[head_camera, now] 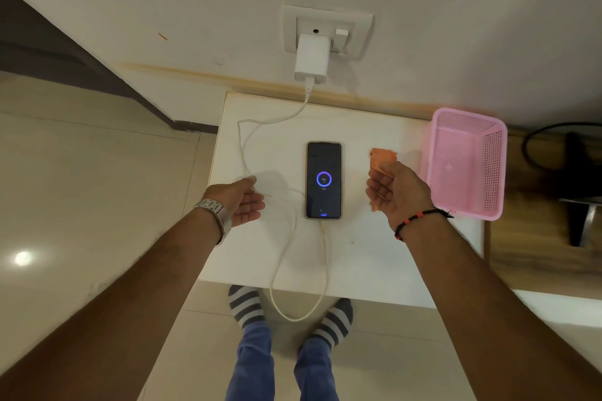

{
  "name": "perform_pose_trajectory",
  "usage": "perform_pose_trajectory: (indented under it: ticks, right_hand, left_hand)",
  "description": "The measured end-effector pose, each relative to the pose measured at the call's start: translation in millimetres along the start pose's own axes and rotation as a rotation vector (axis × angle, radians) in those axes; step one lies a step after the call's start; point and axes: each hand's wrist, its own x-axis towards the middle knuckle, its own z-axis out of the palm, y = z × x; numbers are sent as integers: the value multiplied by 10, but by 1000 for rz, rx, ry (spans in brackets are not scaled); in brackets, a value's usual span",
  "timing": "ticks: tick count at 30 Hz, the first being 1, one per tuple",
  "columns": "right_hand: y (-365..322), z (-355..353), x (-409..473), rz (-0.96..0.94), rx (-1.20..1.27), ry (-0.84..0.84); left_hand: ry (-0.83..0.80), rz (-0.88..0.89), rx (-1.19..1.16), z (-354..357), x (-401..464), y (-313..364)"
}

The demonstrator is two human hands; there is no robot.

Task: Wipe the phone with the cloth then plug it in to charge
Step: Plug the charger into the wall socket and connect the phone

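Note:
The phone (323,180) lies face up in the middle of the white table (374,254), its screen lit with a charging ring. A white cable (282,247) runs from its near end, loops over the table's front edge and climbs to the white charger (311,58) plugged into the wall socket (327,31). An orange cloth (381,158) lies right of the phone, partly hidden behind my right hand (395,190). That hand hovers open, palm turned inward, holding nothing. My left hand (242,202) hovers open left of the phone, over the cable.
A pink plastic basket (469,163) stands at the table's right end against the wall. Beyond it on a wooden surface are a dark cable and a dark object (576,192). My socked feet (246,304) stand on the tiled floor below the table's front edge.

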Motion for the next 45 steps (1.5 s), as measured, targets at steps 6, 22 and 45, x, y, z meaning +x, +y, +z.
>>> perform_pose_trajectory:
  ticks: [6, 22, 45]
  right_hand:
    - [-97, 265, 5, -122, -199, -92]
    - [-132, 1610, -172, -204, -411, -703]
    - [-166, 2266, 150, -148, -130, -570]
  left_hand:
    - [53, 106, -44, -34, 18, 129]
    - [347, 446, 80, -450, 294, 799]
    - [418, 605, 437, -518, 997, 1363]
